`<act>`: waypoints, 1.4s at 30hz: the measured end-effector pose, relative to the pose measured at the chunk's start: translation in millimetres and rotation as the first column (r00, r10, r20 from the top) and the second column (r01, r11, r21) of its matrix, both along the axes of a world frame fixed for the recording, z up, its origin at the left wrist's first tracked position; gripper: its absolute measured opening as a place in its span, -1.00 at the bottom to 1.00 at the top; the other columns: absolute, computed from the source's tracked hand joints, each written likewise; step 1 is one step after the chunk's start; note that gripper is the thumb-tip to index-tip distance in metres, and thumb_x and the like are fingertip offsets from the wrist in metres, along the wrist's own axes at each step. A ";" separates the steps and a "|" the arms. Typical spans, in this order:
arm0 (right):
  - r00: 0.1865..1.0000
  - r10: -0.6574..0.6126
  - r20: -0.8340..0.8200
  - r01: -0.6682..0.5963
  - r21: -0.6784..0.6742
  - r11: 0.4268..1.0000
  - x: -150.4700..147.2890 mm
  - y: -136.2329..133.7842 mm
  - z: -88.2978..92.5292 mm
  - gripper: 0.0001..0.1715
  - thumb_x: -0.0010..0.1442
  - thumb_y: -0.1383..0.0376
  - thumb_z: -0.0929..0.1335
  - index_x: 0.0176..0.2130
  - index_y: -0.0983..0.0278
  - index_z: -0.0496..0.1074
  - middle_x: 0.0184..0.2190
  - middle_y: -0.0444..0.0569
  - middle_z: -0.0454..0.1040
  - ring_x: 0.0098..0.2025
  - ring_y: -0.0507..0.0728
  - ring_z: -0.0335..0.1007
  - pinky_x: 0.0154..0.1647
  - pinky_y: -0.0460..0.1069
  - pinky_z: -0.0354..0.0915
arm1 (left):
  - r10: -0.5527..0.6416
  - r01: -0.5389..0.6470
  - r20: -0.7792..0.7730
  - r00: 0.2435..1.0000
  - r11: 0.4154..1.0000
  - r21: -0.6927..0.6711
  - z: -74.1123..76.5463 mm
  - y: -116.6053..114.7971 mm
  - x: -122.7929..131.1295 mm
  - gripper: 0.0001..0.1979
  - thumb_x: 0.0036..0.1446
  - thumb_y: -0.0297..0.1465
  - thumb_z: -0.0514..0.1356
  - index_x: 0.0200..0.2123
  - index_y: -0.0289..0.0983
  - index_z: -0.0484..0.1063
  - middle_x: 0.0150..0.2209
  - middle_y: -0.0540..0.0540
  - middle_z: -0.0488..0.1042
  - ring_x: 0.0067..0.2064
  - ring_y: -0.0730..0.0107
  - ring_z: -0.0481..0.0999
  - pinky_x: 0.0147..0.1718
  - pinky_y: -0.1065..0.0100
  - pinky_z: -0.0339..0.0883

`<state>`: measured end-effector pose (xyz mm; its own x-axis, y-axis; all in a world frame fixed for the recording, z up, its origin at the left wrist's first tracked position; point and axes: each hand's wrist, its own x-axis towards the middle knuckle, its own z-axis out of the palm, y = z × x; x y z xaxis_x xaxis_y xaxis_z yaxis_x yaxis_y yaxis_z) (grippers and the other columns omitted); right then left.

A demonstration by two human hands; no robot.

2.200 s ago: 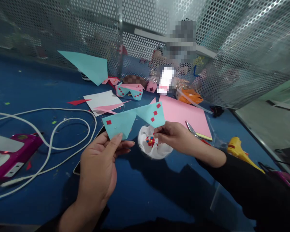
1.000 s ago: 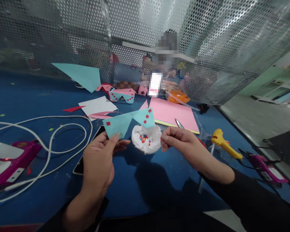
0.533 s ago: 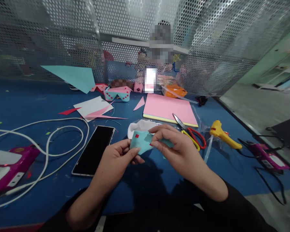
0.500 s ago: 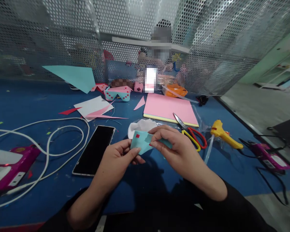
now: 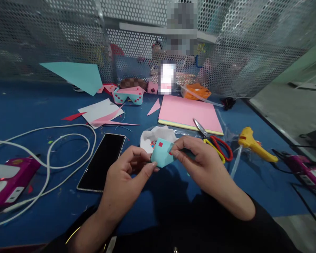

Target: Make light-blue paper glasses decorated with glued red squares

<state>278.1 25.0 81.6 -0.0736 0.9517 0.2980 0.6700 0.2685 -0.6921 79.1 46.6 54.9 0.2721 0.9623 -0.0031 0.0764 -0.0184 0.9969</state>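
Observation:
Between my two hands is a light-blue paper piece [image 5: 162, 157] with a small red square near its upper edge and another red bit at its right side. My left hand [image 5: 131, 170] pinches its lower left edge between thumb and fingers. On the right side, my right hand [image 5: 193, 156] grips it with thumb and forefinger by the red bit; part of the paper is hidden behind these fingers. Just beyond lies a crumpled white paper holder [image 5: 158, 134] with small red and coloured bits in it. A black-screened phone [image 5: 102, 163] lies left of my left hand.
Red-and-yellow scissors [image 5: 217, 146] rest partly on a pink paper stack [image 5: 189, 112]. A yellow glue gun [image 5: 255, 146] lies at right, a purple power strip [image 5: 13, 179] with a white cable [image 5: 48, 165] at left. Decorated paper glasses [image 5: 129, 96] stand behind, before a perforated metal screen [image 5: 76, 42].
The light-blue paper has tilted and sits slightly right in view, still between both hands. My left fingers have spread a little, and coloured bits in the white holder now show. The view has shifted.

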 end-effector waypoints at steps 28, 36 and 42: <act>0.993 -0.061 -0.098 0.083 0.240 0.967 -27.6 -8.0 -20.2 -0.89 0.18 0.35 0.42 -0.35 0.15 0.56 0.00 0.02 0.59 0.15 0.27 0.43 0.24 0.39 0.17 | -0.061 0.090 0.153 0.986 0.977 -0.194 1.7 3.8 3.8 -0.95 0.05 -0.40 0.37 -0.38 -0.20 0.68 -0.44 0.01 0.67 -0.37 0.45 0.62 -0.31 0.51 0.44; 0.998 -0.061 -0.019 0.063 0.274 0.960 -26.1 -10.4 -20.0 -0.92 0.21 0.35 0.42 -0.30 0.16 0.56 0.00 0.00 0.58 0.16 0.25 0.42 0.28 0.35 0.13 | -0.060 0.084 0.159 0.985 0.986 -0.146 3.4 1.7 3.1 -0.94 0.09 -0.42 0.34 -0.42 -0.22 0.63 -0.46 0.04 0.64 -0.38 0.49 0.59 -0.31 0.53 0.42; 0.997 -0.074 -0.037 0.081 0.253 0.964 -23.2 -10.7 -14.7 -0.91 0.25 0.34 0.40 -0.23 0.17 0.54 0.01 0.01 0.57 0.15 0.23 0.42 0.25 0.32 0.20 | -0.061 0.069 0.075 0.995 0.992 -0.101 6.8 1.3 4.1 -0.92 0.11 -0.40 0.33 -0.41 -0.25 0.63 -0.47 0.01 0.63 -0.38 0.47 0.57 -0.31 0.50 0.41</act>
<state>254.9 14.3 66.9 0.0086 0.8467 0.5319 0.6778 0.3862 -0.6256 83.3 47.9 61.6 0.3371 0.9381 -0.0802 0.0065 0.0828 0.9965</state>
